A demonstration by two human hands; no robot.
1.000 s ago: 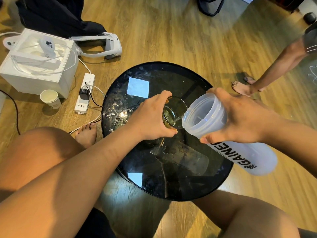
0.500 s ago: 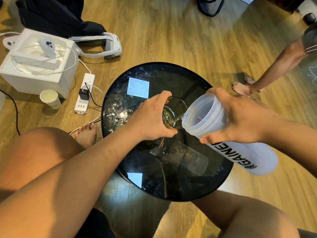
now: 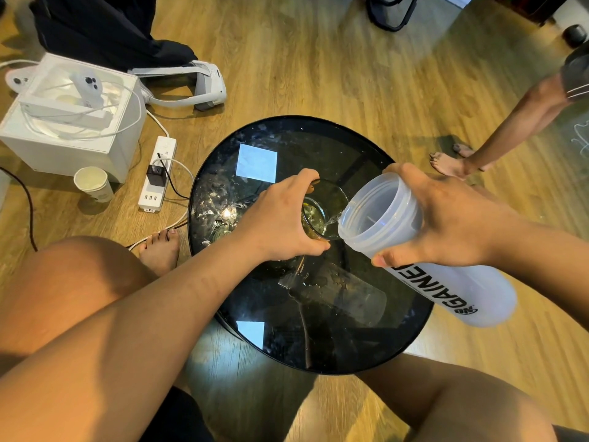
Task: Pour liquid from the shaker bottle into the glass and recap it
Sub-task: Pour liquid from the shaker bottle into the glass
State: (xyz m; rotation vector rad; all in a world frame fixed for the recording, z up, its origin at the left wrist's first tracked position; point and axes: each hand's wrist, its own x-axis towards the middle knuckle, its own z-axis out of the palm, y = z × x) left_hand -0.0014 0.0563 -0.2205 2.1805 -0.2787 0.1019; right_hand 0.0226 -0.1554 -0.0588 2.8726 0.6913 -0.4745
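Observation:
A translucent white shaker bottle with black lettering lies tilted almost flat over the round black glass table. My right hand grips it near its open, uncapped mouth. A thin stream of clear liquid runs from the mouth into a clear glass that stands on the table. My left hand wraps round the glass from the left. Some liquid shows in the glass's bottom. No cap is in sight.
On the floor at left sit a white box, a paper cup, a power strip with cables and a white headset. Another person's leg and feet stand beyond the table at right. My knees flank the table.
Both hands, the glass and the tilted bottle stay in almost the same pose; the stream keeps running into the glass.

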